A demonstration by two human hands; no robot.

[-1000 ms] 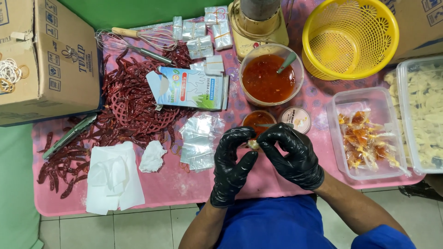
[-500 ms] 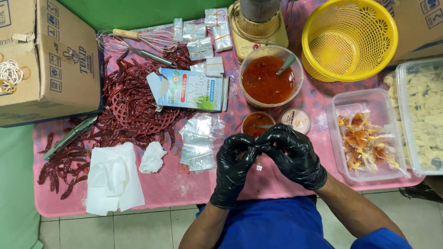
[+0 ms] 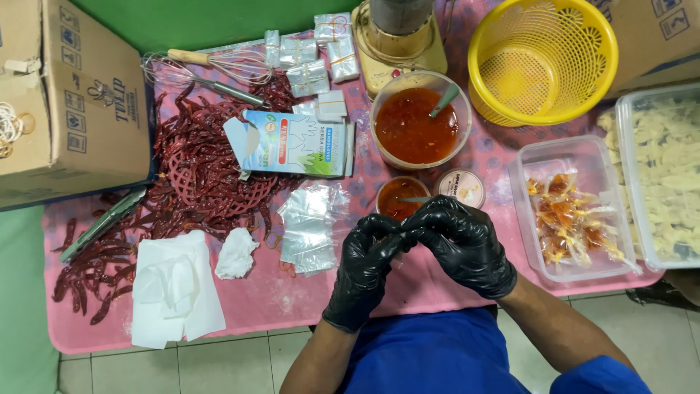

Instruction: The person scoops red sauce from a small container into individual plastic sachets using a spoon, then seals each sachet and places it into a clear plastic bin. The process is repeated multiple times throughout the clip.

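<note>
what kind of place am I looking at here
Probably a small home or stall food-packing table. A tub of red sauce, a blender and a clear box of filled sachets sit on a pink cloth, with dried chillies spread out, and both hands wear black gloves.

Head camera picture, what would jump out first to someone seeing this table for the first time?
Two hands in black gloves, the left hand and right hand, meet fingertip to fingertip at the near edge of the pink table. Just beyond them stands a round clear tub of red sauce with a spoon in it. A bright yellow plastic basket sits at the far right, and dark red dried chillies sprawl across the left.
</note>
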